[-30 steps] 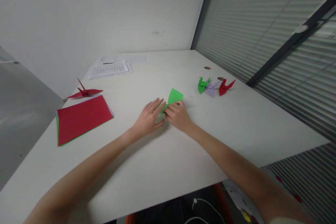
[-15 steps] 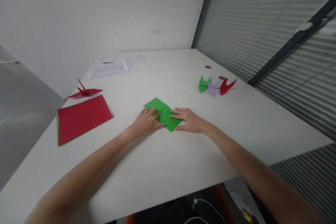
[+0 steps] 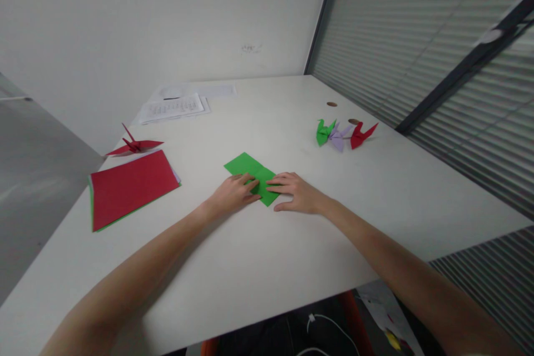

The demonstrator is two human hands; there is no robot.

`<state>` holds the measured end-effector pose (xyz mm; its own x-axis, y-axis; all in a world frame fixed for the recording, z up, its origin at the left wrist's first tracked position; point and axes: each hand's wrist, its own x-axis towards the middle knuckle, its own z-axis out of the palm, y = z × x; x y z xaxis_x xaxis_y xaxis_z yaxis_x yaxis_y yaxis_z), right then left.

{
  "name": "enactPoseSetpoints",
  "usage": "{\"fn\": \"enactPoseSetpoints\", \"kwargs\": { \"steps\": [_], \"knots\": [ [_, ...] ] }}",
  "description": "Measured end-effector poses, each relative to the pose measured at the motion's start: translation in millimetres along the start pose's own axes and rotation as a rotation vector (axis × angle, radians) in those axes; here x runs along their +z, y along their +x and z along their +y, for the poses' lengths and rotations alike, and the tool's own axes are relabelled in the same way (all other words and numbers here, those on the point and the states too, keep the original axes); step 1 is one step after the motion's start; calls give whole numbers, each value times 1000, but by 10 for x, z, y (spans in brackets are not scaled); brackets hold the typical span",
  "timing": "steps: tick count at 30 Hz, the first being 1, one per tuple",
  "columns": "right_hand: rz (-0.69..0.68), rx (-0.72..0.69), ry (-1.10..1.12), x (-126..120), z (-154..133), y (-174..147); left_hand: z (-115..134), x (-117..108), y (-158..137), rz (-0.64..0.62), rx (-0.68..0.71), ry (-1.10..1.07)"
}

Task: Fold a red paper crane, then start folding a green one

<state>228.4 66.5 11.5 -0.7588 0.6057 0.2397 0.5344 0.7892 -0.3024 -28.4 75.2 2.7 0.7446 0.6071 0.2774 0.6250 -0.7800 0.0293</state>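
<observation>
A folded piece of green origami paper (image 3: pixel 246 162) lies at an angle on the white table. My left hand (image 3: pixel 233 192) holds it from the left, its fingers bent on top and the thumb close to the lower edge. From the right, my right hand (image 3: pixel 298 192) rests extended fingers on the paper's right part. Its thumb is spread away and touches the bare tabletop. The fingers of both hands cover some of the paper's lower half.
To the left lies a stack of coloured sheets with a red sheet (image 3: pixel 133 189) on top, a red paper crane (image 3: pixel 134 146) behind it. Green (image 3: pixel 323 132), lilac (image 3: pixel 337 138) and red (image 3: pixel 361 135) cranes stand at right. Printed papers (image 3: pixel 175 108) lie at the back.
The green paper has shifted slightly left and away from me. My right hand has slid a little left with its thumb now off the paper; my left hand has barely moved.
</observation>
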Motion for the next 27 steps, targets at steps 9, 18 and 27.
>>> {"fn": "enactPoseSetpoints", "kwargs": {
  "steps": [9,18,27],
  "knots": [
    [42,-77,-88,106,21,65,-38,-113,-5,-54,84,-53],
    [48,-64,70,27,-47,78,-60,-38,-22,-19,82,83],
    [60,-136,-92,156,-10,103,-104,-86,-23,-9,111,46]
  ]
}}
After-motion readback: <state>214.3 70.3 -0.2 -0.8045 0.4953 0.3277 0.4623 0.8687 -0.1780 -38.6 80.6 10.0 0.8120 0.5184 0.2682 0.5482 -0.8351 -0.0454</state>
